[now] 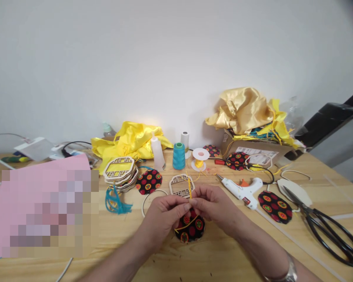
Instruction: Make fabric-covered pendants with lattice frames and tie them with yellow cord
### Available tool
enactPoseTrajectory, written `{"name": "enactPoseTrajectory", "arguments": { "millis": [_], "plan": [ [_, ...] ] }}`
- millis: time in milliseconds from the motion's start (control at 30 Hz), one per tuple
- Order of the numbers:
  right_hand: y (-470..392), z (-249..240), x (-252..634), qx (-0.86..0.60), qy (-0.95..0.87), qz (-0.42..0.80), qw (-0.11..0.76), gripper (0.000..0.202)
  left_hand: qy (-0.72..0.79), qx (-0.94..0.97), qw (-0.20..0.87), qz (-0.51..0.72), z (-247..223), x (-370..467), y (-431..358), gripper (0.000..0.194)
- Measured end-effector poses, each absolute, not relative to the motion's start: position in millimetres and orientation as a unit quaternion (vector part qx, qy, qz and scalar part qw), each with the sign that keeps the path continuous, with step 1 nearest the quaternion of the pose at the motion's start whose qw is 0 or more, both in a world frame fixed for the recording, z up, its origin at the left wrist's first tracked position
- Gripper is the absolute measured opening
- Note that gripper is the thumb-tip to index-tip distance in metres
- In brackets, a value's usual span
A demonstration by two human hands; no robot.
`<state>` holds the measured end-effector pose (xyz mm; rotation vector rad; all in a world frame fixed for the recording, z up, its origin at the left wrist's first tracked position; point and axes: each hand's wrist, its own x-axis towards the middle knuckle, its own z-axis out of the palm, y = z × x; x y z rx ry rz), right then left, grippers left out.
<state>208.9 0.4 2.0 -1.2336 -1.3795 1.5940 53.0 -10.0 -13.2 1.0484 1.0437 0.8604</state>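
My left hand [164, 213] and my right hand [213, 204] meet fingertip to fingertip, both pinching a yellow cord [190, 188]. One length of the cord stands up above the fingers, and another hangs loosely below them. Under my hands lies a round black fabric piece [191, 232] with a red and orange flower pattern, its upper part covered by my fingers. Just beyond is a wooden lattice frame [174, 185], partly hidden by the cord and my right hand. What exactly sits between the fingertips is too small to make out.
A white glue gun [243, 191] and large black scissors [322, 223] lie at right. Behind stand a blue thread cone [179, 156], a yellow cord spool [200, 154] and a white bottle [157, 153]. Stacked lattice frames [119, 169] and a teal tassel [116, 201] are at left.
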Motion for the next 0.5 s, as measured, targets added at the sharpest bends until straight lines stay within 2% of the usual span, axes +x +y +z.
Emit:
{"name": "enactPoseTrajectory", "arguments": {
  "millis": [300, 500],
  "plan": [
    [1.7, -2.0, 207.6, -0.484, -0.534, 0.593, 0.358, 0.008, 0.495, 0.447, 0.634, 0.392, -7.8, 53.8, -9.5, 0.015],
    [2.2, -0.2, 213.3, -0.514, -0.646, 0.459, 0.327, 0.013, 0.509, 0.443, 0.608, 0.418, -10.2, 51.7, -5.9, 0.017]
  ]
}}
